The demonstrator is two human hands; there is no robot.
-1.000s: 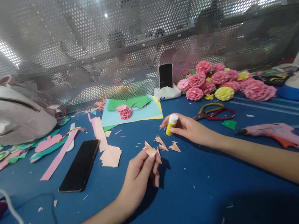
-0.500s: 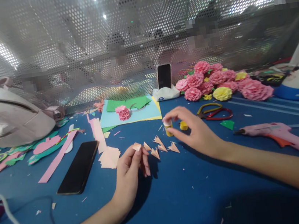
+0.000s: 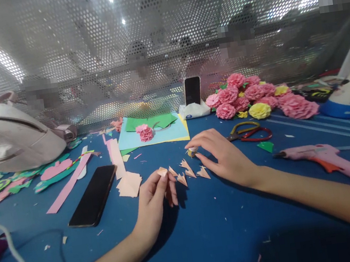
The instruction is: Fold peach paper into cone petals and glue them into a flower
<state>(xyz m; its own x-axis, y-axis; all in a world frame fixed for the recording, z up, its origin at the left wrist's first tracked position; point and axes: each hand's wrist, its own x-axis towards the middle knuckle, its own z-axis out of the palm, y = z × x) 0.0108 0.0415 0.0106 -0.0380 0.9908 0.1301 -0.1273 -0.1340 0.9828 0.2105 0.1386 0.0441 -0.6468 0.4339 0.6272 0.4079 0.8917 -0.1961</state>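
Two hands work at mid-frame: our left hand [image 3: 153, 199] pinches one folded paper petal [image 3: 161, 172], our right hand [image 3: 222, 154] closes on a small glue stick [image 3: 192, 152]. More petals [image 3: 189, 171] lie between them. We judge these light, crushable, best held at their points. Open blue desk [image 3: 228, 232] fills the lower frame; scissors [image 3: 249, 131] lie right of center.

matt peach paper petals [image 3: 185, 170], glossy black phone [image 3: 93, 196], perforated shiny metal screen [image 3: 86, 52], smooth blue tabletop [image 3: 214, 225]
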